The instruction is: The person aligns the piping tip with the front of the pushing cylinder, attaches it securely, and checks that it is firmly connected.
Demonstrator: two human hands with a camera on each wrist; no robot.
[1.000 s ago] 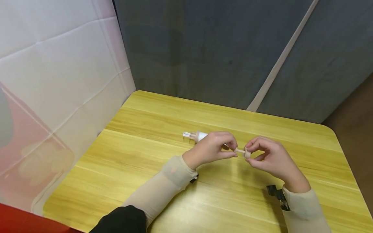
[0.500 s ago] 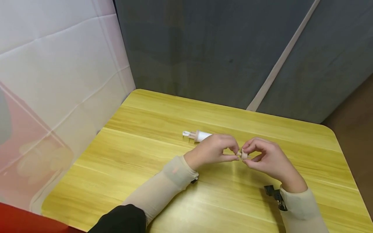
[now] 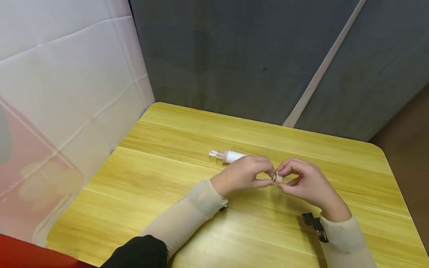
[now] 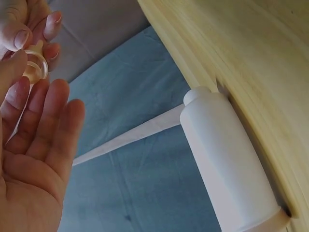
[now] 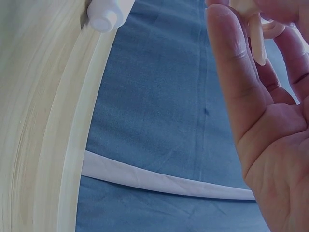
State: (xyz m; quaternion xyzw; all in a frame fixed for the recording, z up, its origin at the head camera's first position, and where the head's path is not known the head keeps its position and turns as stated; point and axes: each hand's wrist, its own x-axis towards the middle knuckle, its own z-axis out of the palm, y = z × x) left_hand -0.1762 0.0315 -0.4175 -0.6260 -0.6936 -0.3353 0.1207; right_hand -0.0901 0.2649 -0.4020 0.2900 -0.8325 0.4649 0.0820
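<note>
In the head view my left hand [image 3: 246, 172] and right hand [image 3: 308, 182] meet fingertip to fingertip above the table. Between finger and thumb the right hand pinches a small beige ring [image 3: 279, 178]. The left hand pinches the end of a slim beige plastic piece at the ring's left side; its head is mostly covered by fingers. In the right wrist view the tapered stem [image 5: 257, 43] of this piece points into the right palm, with a curved beige ring part behind it. Just beyond the left hand a white cylinder [image 3: 233, 156] lies on its side.
The cylinder has a beige collar [image 3: 225, 156] with prongs and a white loop [image 3: 213, 153] at its left end. It lies on a wood-grain table [image 3: 161, 149]. A dark grey curtain [image 3: 234, 56] hangs behind, and a pale cloth wall [image 3: 77, 67] stands at the left.
The right hand has shifted slightly left, bringing the ring along the stem up against the left fingertips. The stem now shows on the ring's right side. The white cylinder stays in place.
</note>
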